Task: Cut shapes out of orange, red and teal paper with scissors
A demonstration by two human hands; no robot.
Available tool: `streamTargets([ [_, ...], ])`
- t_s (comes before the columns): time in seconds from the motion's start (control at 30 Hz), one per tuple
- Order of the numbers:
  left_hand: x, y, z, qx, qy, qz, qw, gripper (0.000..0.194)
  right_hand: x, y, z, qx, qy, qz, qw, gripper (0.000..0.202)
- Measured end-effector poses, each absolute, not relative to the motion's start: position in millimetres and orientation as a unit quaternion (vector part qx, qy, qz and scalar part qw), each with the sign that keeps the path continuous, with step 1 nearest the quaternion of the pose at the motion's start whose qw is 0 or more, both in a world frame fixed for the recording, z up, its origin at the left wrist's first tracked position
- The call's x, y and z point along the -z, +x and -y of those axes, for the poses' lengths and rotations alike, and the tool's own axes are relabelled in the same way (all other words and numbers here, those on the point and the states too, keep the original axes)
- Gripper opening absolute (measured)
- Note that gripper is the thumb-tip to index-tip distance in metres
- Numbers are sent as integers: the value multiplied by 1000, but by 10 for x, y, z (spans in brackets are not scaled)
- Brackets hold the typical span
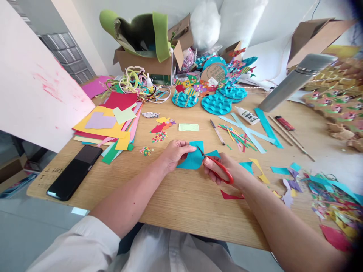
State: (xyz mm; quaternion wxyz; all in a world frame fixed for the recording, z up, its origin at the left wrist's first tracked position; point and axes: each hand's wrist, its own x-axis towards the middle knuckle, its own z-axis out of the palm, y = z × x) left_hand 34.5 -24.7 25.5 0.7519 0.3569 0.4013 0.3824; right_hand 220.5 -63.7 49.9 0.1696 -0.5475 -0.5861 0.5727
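Observation:
My left hand [177, 153] pinches a piece of blue paper [191, 160] by its upper left part, thumb on top. A pair of red-handled scissors [224, 172] is in my right hand [217, 170], fingers in the loops. Its dark blades lie at the paper's right side, and a blue flap sticks out beyond them. Above the paper lies a pale green paper strip [188, 127] with an outline drawn on it. Cut fish-like shapes in red and yellow paper [158, 128] and small coloured dots [159, 136] are left of it.
A black phone [75, 172] and stacked coloured paper [104, 128] lie left. Toward the right are a pen [217, 132], thin paper strips [238, 138], a glue bottle [247, 115], a grey flask [297, 81] and a scrap heap [334, 200]. Blue decorated discs [217, 104] stand behind.

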Motion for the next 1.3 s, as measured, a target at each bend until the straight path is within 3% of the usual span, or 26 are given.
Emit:
streamTargets([
  [1.3, -291, 356, 262, -388, 337, -394, 762, 35, -548, 2192, 637, -570, -553, 583, 172, 56],
])
